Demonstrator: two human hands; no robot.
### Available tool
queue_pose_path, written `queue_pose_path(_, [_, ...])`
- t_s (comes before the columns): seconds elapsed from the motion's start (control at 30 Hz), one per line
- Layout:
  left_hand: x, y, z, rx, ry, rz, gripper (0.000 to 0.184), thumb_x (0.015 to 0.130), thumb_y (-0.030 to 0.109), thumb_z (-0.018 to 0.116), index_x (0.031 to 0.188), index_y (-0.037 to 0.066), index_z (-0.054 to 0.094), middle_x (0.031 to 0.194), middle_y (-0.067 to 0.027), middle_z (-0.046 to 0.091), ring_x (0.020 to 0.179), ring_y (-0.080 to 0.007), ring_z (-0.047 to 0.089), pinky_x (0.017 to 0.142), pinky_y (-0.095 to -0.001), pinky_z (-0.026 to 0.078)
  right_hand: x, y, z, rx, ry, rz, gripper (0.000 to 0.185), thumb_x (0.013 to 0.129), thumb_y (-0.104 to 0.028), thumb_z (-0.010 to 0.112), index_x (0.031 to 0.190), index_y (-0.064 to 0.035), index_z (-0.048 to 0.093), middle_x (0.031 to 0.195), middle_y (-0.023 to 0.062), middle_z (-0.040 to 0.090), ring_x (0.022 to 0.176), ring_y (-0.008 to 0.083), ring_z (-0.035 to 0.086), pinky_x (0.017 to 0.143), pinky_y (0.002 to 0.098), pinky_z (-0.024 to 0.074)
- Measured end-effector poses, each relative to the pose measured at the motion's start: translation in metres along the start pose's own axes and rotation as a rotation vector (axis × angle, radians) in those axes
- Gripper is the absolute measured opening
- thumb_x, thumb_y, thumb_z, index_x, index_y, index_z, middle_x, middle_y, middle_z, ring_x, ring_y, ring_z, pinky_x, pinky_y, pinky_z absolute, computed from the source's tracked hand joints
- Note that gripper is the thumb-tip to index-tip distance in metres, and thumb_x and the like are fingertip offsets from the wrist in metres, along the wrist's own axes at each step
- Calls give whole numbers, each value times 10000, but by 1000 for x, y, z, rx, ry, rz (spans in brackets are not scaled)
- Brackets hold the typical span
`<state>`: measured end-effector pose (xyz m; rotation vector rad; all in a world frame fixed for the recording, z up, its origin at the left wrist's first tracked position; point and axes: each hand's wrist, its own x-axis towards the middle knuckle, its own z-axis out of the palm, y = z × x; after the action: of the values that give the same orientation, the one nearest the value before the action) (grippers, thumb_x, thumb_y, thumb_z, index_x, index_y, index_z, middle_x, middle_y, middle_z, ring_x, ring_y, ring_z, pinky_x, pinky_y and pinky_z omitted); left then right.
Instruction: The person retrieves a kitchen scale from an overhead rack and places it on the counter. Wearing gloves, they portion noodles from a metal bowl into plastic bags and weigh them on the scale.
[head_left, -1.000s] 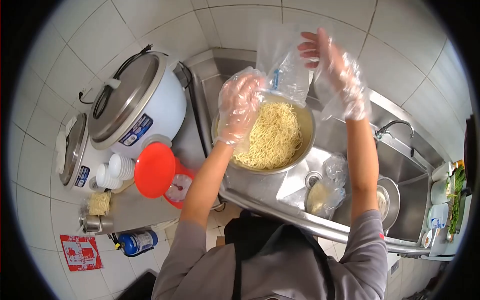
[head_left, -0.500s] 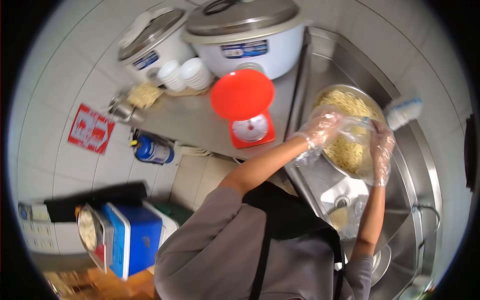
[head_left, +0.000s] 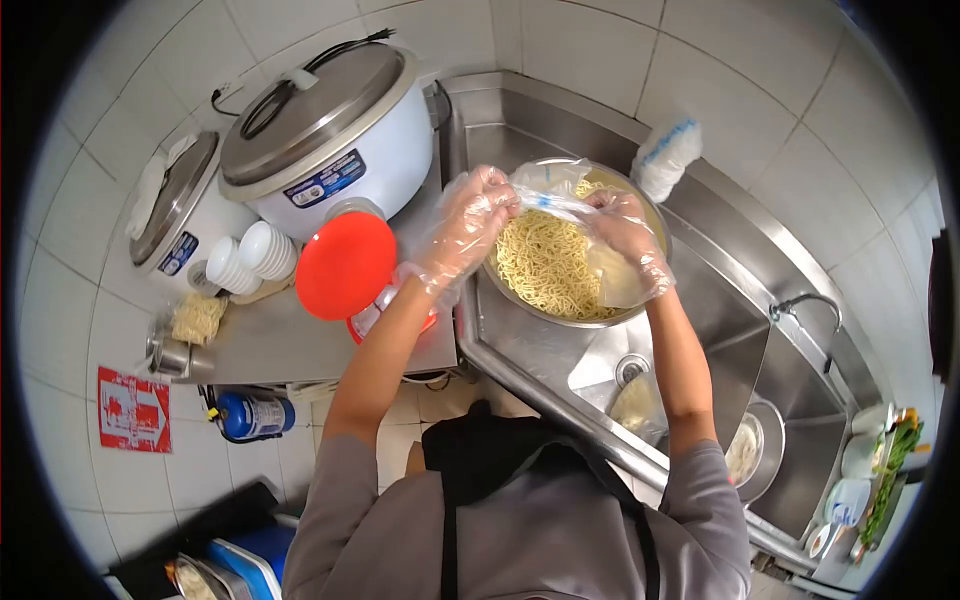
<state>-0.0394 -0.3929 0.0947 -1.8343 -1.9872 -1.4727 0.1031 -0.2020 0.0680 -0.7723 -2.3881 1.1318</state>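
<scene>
Clear plastic gloves cover both hands. My left hand [head_left: 474, 222] pinches one end of a clear plastic bag [head_left: 552, 204] with a blue mark, above the left rim of a large metal bowl [head_left: 655, 222]. On the bag's other side, my right hand [head_left: 622, 226] has its fingers closed on it over the bowl's right part. Yellow noodles [head_left: 548, 265] fill much of the bowl beneath the stretched bag. Behind the bowl to the right stands a bundled white plastic roll [head_left: 667, 158] with blue print.
A red scale pan [head_left: 346, 265], stacked white cups [head_left: 266, 250] and two large cookers [head_left: 330, 130] are on the left counter. Right of the bowl are a drain [head_left: 631, 370], a bag of pale food [head_left: 636, 404], a faucet [head_left: 806, 312] and a metal basin [head_left: 765, 450].
The view swung left and back. My raised right hand came down to the bowl, and both hands now hold a bag between them above the noodles.
</scene>
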Motion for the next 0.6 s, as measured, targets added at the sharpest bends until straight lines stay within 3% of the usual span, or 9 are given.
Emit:
queue_pose_path(0.03, [6, -4, -1, 359, 22, 135, 211, 725, -34, 600, 914, 49, 558, 874, -58, 515, 805, -205, 548, 705, -287, 457, -3, -5, 1, -25, -4, -52, 238, 728, -218, 673, 838, -7, 655, 676, 128, 611, 627, 189, 579, 629, 317, 462])
queue_pose_path(0.13, [27, -15, 1, 297, 128, 146, 156, 699, -43, 563, 822, 42, 612, 849, -80, 499, 774, -258, 537, 701, -326, 445, -14, -27, 3, -17, -48, -199, 237, 751, -215, 654, 813, 13, 636, 644, 128, 575, 599, 190, 545, 609, 323, 444])
queue_pose_path(0.17, [25, -14, -1, 228, 52, -31, 123, 780, 90, 560, 875, 96, 638, 965, -101, 534, 919, -313, 510, 836, -401, 418, -12, -28, 4, -2, -92, -222, 222, 758, -199, 647, 793, 20, 628, 628, 101, 564, 587, 158, 521, 598, 317, 435])
queue_pose_path(0.23, [36, 6, -12, 376, 12, -58, 161, 798, 103, 541, 927, 102, 638, 984, -116, 531, 927, -319, 509, 843, -402, 416, -8, -32, 5, -52, -138, -299, 301, 774, -279, 644, 860, 10, 647, 684, 121, 608, 622, 215, 568, 634, 329, 456])
queue_pose_path(0.33, [34, 6, -20, 598, -11, -111, 244, 843, 127, 484, 1057, 94, 597, 1120, -143, 515, 988, -343, 506, 885, -411, 407, 4, -24, 8, 301, -105, -245, 375, 794, -381, 630, 873, -17, 667, 675, 99, 627, 625, 219, 576, 642, 338, 464])
queue_pose_path(0.37, [36, 9, -25, 633, -38, -185, 260, 850, 130, 473, 1082, 94, 585, 1156, -146, 506, 1013, -349, 503, 899, -413, 404, 19, -16, -1, 175, -128, -68, 508, 789, -503, 597, 1045, -66, 630, 939, 122, 643, 811, 250, 604, 750, 375, 467])
queue_pose_path(0.43, [47, 13, -41, 672, -19, -197, 300, 814, 67, 466, 1089, 81, 584, 1152, -157, 502, 1021, -358, 508, 896, -406, 407, 43, 31, 28, -453, 59, -199, 595, 778, -539, 582, 1172, -95, 543, 1152, 141, 539, 966, 289, 558, 840, 407, 435])
queue_pose_path(0.5, [43, 14, -50, 648, 44, -102, 369, 727, -63, 473, 1052, 54, 604, 1071, -175, 514, 989, -363, 524, 866, -387, 420, 56, 73, 65, -867, -30, -341, 691, 757, -543, 593, 1279, -116, 443, 1334, 149, 390, 1117, 342, 473, 932, 435, 385])
queue_pose_path(0.6, [42, 10, -58, 686, 34, -95, 387, 717, -70, 465, 1057, 48, 607, 1156, -172, 518, 1038, -360, 519, 923, -362, 404, 82, 100, 90, -761, -164, -253, 739, 719, -469, 646, 1320, -119, 396, 1366, 157, 357, 1182, 368, 427, 984, 422, 354])
